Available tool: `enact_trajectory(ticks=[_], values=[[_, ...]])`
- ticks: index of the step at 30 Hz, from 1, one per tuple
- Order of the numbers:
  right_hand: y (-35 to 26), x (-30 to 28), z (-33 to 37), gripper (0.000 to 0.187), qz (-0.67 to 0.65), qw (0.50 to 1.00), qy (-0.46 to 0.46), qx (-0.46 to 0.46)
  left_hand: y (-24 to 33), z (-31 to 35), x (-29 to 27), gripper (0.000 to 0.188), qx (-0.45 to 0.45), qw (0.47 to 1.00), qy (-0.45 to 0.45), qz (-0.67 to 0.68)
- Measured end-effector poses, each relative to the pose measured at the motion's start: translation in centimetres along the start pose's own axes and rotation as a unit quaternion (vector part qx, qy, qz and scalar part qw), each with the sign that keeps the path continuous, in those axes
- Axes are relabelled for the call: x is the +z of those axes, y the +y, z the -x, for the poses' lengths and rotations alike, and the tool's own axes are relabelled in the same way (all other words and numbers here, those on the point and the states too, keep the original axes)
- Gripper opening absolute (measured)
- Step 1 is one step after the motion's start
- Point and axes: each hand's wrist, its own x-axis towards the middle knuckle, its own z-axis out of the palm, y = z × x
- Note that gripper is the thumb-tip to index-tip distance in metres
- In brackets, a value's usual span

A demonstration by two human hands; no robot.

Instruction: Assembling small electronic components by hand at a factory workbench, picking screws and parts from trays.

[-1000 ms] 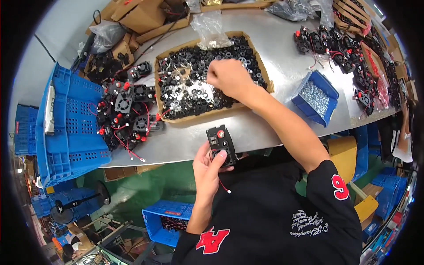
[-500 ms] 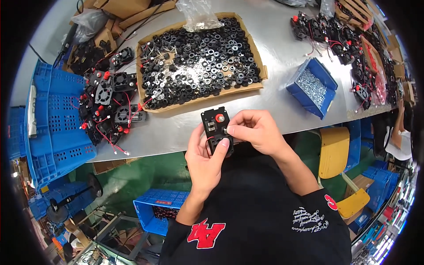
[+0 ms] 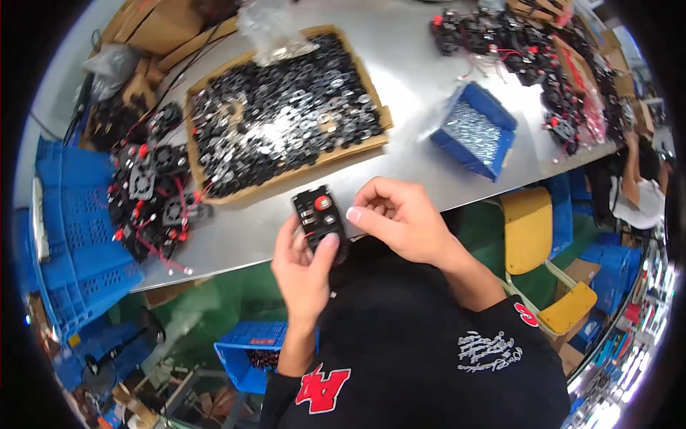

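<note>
My left hand (image 3: 304, 275) is closed around a small black plastic housing (image 3: 311, 227) over the table's near edge, its thumb pressed on the lower part. A red round part (image 3: 323, 203) sits near the housing's upper end, with small silver metal pieces beside and below it. Just to the right is my right hand (image 3: 404, 218), apart from the housing. Its fingers are curled and the thumb tip lies close to the index finger. Whatever might be between those tips is too small or hidden to make out.
A cardboard tray (image 3: 286, 176) of black rings and small parts lies ahead. To its right stands a blue bin (image 3: 464, 151) of small silver pieces. Fan assemblies with red wires (image 3: 143, 187) pile up at left beside a blue crate (image 3: 75, 236). A yellow chair (image 3: 529, 230) stands at right.
My right hand has drawn away from the housing, which it was touching with its fingertips. The view has shifted, so the table's things appear further left.
</note>
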Motion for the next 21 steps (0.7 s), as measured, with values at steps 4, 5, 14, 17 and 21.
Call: enact_trajectory(ticks=[4,5,14,17,21], values=[[-3.1,-5.8,-0.2,0.007,0.316,0.869,0.294,-0.241,0.5,0.4,-1.0,0.056,-0.025,0.999,0.018,-0.012],[-3.4,-8.4,-0.6,0.010,0.370,0.831,0.336,-0.246,0.6,0.4,-0.7,0.056,-0.025,1.000,0.009,-0.006],[-0.8,-16.7,-2.7,0.018,0.654,0.738,0.142,-0.081,0.0,0.5,0.7,0.062,-0.033,0.999,-0.020,-0.017],[-0.7,-16.9,-2.8,0.017,0.640,0.746,0.164,-0.083,0.0,1.0,1.1,0.062,-0.048,0.999,-0.023,-0.001],[-0.9,-16.6,-2.5,0.015,0.562,0.801,0.178,-0.106,0.2,1.3,1.5,0.058,-0.036,0.999,-0.014,-0.012]])
